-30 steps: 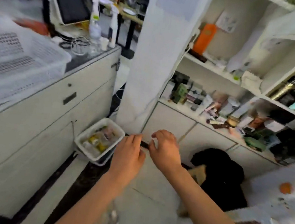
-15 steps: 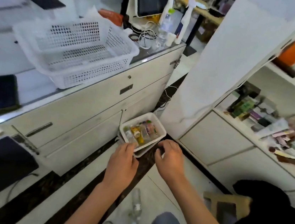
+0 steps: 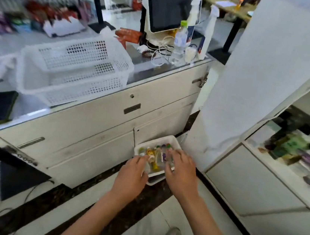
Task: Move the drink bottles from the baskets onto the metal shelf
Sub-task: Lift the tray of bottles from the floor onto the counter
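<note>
Reaching both hands into the floor basket (image 3: pixel 173 142), left hand (image 3: pixel 131 175) and right hand (image 3: pixel 180 171) spread over the bottles (image 3: pixel 156 155), holding nothing yet; we judge crowded, blurred bottles could topple or slip.

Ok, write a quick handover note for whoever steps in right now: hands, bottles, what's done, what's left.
Left hand: reaching into the floor basket, fingers over the bottles; whether it grips one is too blurred to tell.
Right hand: likewise over the basket's right side, grip unclear.
Drink bottles: several lie in that white basket on the floor by the counter.
Large white basket on the counter: no bottles visible inside.
Done: nothing seen lifted out yet. The metal shelf cannot be made out clearly.
Left: take the bottles out and carry them to the shelf.
</note>
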`<state>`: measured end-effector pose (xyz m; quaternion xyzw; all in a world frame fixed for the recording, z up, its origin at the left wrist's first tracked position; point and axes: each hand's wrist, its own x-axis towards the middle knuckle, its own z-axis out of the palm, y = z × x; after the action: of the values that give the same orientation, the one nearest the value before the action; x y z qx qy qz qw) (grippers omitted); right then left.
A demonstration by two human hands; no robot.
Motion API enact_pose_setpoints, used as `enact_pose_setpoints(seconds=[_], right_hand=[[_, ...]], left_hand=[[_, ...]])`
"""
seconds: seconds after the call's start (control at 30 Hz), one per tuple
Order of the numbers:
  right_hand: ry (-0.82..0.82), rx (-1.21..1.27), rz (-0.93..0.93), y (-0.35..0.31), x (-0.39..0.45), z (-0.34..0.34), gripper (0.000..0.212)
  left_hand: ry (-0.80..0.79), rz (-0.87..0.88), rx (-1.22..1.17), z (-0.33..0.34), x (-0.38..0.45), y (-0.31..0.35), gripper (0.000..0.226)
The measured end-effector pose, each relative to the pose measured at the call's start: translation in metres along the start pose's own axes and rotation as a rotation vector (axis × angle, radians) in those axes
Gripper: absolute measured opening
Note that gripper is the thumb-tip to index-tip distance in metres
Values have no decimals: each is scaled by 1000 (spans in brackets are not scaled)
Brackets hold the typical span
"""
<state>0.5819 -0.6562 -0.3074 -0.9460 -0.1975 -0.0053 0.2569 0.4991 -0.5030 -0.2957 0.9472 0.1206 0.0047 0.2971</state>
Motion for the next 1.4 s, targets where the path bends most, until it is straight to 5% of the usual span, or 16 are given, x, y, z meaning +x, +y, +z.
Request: enact_pose_setpoints(seconds=[0.47, 0.73, 0.93, 1.2, 1.4], right_hand=[[-123, 87, -82, 86, 91, 7, 51], [-296, -52, -42, 79, 169, 81, 69], [-434, -65, 39, 95, 223, 140, 71], [-567, -60, 150, 191, 281, 205, 87], [-734, -102, 150, 299, 292, 299, 109]], left_hand=[[46, -150, -145, 46, 102, 48, 52], [18, -184, -187, 65, 195, -25, 46], [-175, -246, -115, 104, 257, -86, 55], [-379, -350, -18, 198, 328, -145, 59], [-406, -637, -76, 309, 331, -219, 57]])
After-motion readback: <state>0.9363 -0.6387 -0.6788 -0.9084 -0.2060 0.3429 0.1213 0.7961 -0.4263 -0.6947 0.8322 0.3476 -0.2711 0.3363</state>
